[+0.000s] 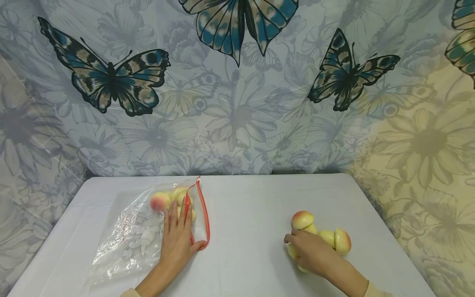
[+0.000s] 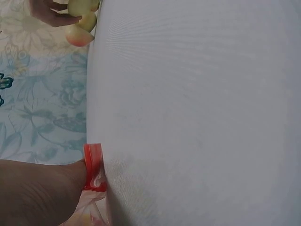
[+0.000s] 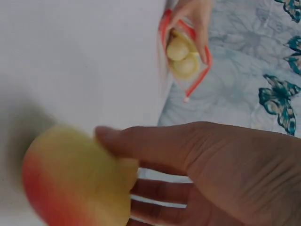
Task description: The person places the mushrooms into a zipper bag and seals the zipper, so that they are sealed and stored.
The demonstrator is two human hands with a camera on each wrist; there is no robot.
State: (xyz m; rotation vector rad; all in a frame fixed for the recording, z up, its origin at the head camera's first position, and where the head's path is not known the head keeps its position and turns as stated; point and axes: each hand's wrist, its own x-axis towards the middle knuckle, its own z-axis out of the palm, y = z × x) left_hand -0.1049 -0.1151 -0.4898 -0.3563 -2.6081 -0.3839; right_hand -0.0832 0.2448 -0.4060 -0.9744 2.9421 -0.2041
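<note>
On the left of the table in the head view lies a clear zip bag (image 1: 111,243) with a red-edged mouth facing right. Several yellow-and-red, peach-like fruit pieces (image 1: 160,202) are inside it near the mouth. My left hand (image 1: 176,243) rests over the mouth with straight, spread fingers, its thumb against the near red lip. In the right wrist view the mouth gapes under that hand. My right hand (image 1: 315,253) is at a cluster of similar fruit pieces (image 1: 342,241) on the right, thumb and fingers around one fruit piece (image 3: 70,174), partly hidden by the hand.
The white-covered table (image 1: 245,247) spreads between the bag and the loose fruit. Behind it hangs a floral cloth (image 1: 241,136) with large butterflies, which also runs along both sides.
</note>
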